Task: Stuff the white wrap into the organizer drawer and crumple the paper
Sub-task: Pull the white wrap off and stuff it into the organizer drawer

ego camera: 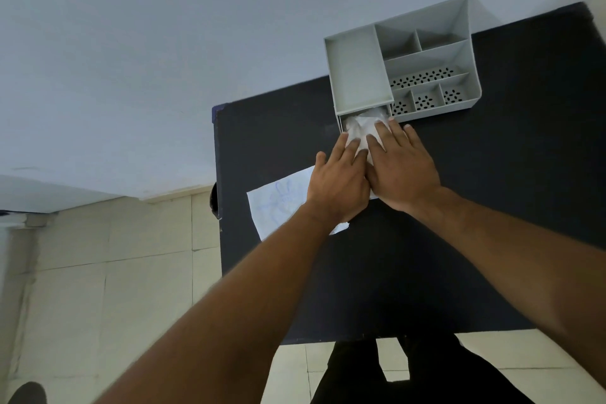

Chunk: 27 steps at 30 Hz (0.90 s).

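A grey organizer (357, 65) with several compartments stands at the far side of the dark table (459, 239). Its drawer is pulled out at the front left, and the white wrap (362, 126) bulges out of it. Both hands lie flat on the wrap, fingers spread: my left hand (337, 180) on its near left part, my right hand (401, 167) beside it, fingertips at the drawer mouth. A white sheet of paper (278, 203) with faint blue drawing lies flat on the table, partly under my left hand and wrist.
The table's left edge (218, 193) runs close to the paper; beyond it is a tiled floor (114, 272). A pale wall (164, 43) stands behind the organizer. My dark trousers (410, 374) show below the table's near edge.
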Tool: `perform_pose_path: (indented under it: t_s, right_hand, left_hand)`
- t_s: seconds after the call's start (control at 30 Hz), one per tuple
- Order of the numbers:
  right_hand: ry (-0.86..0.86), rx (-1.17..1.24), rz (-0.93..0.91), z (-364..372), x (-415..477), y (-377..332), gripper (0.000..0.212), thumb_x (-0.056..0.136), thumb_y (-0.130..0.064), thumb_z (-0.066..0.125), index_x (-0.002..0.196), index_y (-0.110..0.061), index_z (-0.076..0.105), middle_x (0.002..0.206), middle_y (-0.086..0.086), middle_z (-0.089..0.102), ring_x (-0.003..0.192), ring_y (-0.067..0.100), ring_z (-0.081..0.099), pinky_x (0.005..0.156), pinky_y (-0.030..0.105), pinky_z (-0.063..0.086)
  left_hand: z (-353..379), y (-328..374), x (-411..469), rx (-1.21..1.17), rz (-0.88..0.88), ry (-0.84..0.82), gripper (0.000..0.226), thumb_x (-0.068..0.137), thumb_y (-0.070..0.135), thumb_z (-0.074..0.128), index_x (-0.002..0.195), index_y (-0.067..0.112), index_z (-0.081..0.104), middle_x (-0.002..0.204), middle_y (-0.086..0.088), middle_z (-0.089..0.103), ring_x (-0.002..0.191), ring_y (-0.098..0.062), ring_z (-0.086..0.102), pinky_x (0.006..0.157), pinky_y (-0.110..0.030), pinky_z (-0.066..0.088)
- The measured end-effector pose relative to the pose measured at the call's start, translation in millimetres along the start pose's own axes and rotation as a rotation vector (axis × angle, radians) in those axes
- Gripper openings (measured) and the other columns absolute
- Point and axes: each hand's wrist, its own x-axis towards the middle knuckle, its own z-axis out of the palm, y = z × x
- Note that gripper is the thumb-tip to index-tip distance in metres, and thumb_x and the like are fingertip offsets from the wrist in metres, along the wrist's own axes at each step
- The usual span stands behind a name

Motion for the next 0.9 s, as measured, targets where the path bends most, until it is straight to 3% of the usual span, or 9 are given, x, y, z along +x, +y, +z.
perform_pose_path:
  t_s: [0.1, 0.23, 0.43, 0.63, 0.77, 0.9]
  right_hand:
    - [-0.047, 0.048, 0.027, 1, -11, -4, 0.06, 0.102, -0.043, 0.032, 0.148, -0.005, 0.042, 0.159, 0.022, 0.03, 0.151, 0.036, 0.02, 0.123, 0.048, 0.015]
    - [-0.029, 0.046, 0.083, 5, -23, -9, 0.064, 0.101, -0.047, 0.034, 0.15, -0.006, 0.04, 0.162, 0.022, 0.024, 0.153, 0.037, 0.012, 0.124, 0.049, 0.011]
    - [-0.04, 0.235, 0.271, 3, -27, -15, 0.072, 0.1, -0.049, 0.04, 0.154, -0.006, 0.023, 0.164, 0.024, 0.01, 0.152, 0.038, 0.013, 0.123, 0.048, 0.018]
    - [-0.062, 0.145, 0.082, 7, -26, -11, 0.058, 0.104, -0.026, 0.036, 0.155, -0.001, 0.023, 0.165, 0.021, 0.013, 0.154, 0.032, 0.009, 0.125, 0.044, 0.01]
    - [-0.12, 0.073, -0.021, 6, -21, -8, 0.061, 0.103, -0.028, 0.035, 0.157, -0.004, 0.02, 0.165, 0.017, 0.016, 0.154, 0.029, 0.009, 0.126, 0.043, 0.005]
    - [-0.159, 0.035, -0.081, 2, -12, -2, 0.058, 0.103, -0.035, 0.036, 0.154, -0.008, 0.029, 0.162, 0.015, 0.028, 0.152, 0.03, 0.018, 0.125, 0.044, 0.008]
  left_hand:
    - [3, -4, -11, -0.094, 0.0, -0.015, 0.063, 0.094, 0.04, 0.032, 0.148, 0.01, 0.045, 0.16, -0.008, 0.036, 0.153, -0.026, 0.017, 0.107, -0.052, 0.034]
    - [5, -11, -20, -0.116, 0.038, -0.06, 0.071, 0.097, 0.05, 0.032, 0.156, 0.01, 0.03, 0.167, -0.007, 0.018, 0.155, -0.021, 0.004, 0.117, -0.053, 0.024]
    - [6, -8, -23, -0.122, 0.049, -0.146, 0.093, 0.089, 0.066, 0.042, 0.16, 0.01, 0.017, 0.169, -0.005, 0.002, 0.155, -0.017, -0.006, 0.122, -0.046, 0.012]
    - [8, 9, -16, -0.087, 0.064, -0.199, 0.07, 0.103, 0.045, 0.034, 0.161, 0.012, 0.014, 0.168, -0.006, 0.01, 0.155, -0.019, 0.0, 0.121, -0.049, 0.017]
    - [4, 7, -5, 0.011, 0.102, -0.202, 0.063, 0.102, 0.038, 0.032, 0.159, 0.013, 0.021, 0.166, -0.005, 0.021, 0.155, -0.022, 0.009, 0.115, -0.055, 0.023]
    - [-1, 1, 3, 0.097, 0.122, -0.245, 0.061, 0.103, 0.039, 0.035, 0.156, 0.012, 0.028, 0.164, -0.005, 0.028, 0.155, -0.023, 0.008, 0.113, -0.057, 0.023]
